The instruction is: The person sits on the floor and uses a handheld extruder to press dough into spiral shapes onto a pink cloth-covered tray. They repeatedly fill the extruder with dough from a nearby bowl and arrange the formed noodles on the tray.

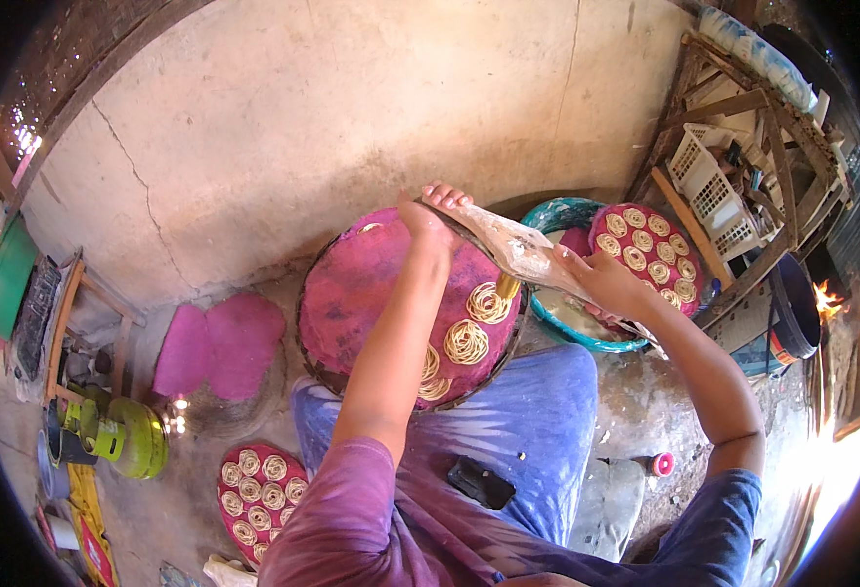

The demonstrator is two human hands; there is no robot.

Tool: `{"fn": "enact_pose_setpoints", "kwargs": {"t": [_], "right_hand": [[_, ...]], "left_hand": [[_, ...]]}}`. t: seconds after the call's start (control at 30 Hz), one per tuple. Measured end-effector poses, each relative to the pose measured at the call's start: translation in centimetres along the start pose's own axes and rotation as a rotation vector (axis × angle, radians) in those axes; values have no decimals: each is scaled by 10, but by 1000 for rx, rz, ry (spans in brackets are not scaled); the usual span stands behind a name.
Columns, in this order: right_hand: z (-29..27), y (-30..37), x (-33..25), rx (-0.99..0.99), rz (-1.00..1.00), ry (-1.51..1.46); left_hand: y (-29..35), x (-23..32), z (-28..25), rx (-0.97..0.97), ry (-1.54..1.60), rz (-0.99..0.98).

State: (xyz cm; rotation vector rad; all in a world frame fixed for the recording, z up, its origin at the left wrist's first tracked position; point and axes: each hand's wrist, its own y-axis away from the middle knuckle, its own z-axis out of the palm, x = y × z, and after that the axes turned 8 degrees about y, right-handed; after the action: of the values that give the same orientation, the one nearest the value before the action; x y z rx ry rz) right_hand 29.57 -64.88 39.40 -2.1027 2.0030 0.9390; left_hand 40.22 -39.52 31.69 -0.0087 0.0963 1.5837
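Observation:
My left hand point(434, 213) is wrapped round the far left end of a pale, dough-smeared wooden hand press point(508, 241). My right hand point(601, 282) is closed on its other end. The press slants above the right part of a round pink mat point(352, 303). Below its middle, a brass-coloured tube point(507, 286) points down by a coil of pale dough strands point(489, 304). Another coil point(466, 342) lies nearer me, and more sit along the mat's near edge, partly hidden by my left forearm. At the far edge a coil shows only in part.
Right of the mat, a teal basin point(547, 318) has a pink mat of coils point(650, 256) over it. More coils lie on a mat point(254, 494) at lower left. Two bare pink mats point(244, 342) lie on the floor. A green gas cylinder point(136, 438) stands left; flames point(826, 299) burn right.

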Motion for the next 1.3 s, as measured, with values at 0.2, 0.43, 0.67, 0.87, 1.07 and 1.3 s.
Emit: {"fn": "enact_pose_setpoints", "kwargs": {"t": [0.2,0.43,0.67,0.87,1.07,1.3], "right_hand": [[3,-3,12,77,4,-23],[3,2,30,36,-72,-149],[12,-10,40,90,-53,-165],[19,-19,57,171,-93,-239],[40,14,88,214,-37,-436],[98,71,157,393,-52,-560]], "left_hand": [[-3,-14,-1,-24,-327,64],[46,-17,-51,-164,-1728,-350],[44,-24,-53,-246,-1738,-533],[59,-22,-48,-181,-1796,-424],[52,0,-79,-576,-2147,-162],[105,6,-77,-837,-2634,395]]}}
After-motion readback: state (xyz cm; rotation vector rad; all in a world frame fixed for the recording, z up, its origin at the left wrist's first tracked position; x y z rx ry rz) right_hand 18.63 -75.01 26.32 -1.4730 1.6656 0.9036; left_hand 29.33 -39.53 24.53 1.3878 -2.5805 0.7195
